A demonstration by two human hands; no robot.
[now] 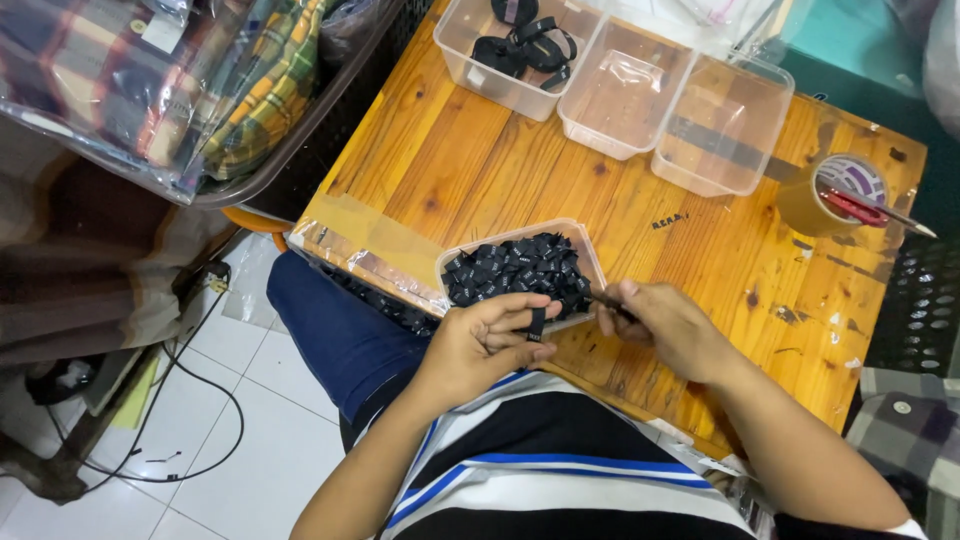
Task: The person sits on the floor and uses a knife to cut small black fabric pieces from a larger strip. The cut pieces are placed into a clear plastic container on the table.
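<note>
On the far left sits a clear bag of checked cloth [180, 80]. The person's left hand [485, 345] pinches a small black label [537, 324] between thumb and fingers, just over the table edge. Right behind it is a clear tub [520, 268] heaped with more black labels, so it looks like lots are left to do. The right hand [665, 325] is curled shut around something thin and dark; what it is cannot be told. Farther back, one tub [510, 55] holds black straps and two tubs [680, 110] look empty. A tape roll [830, 195] stands at the right. The tub tops are cut off.
</note>
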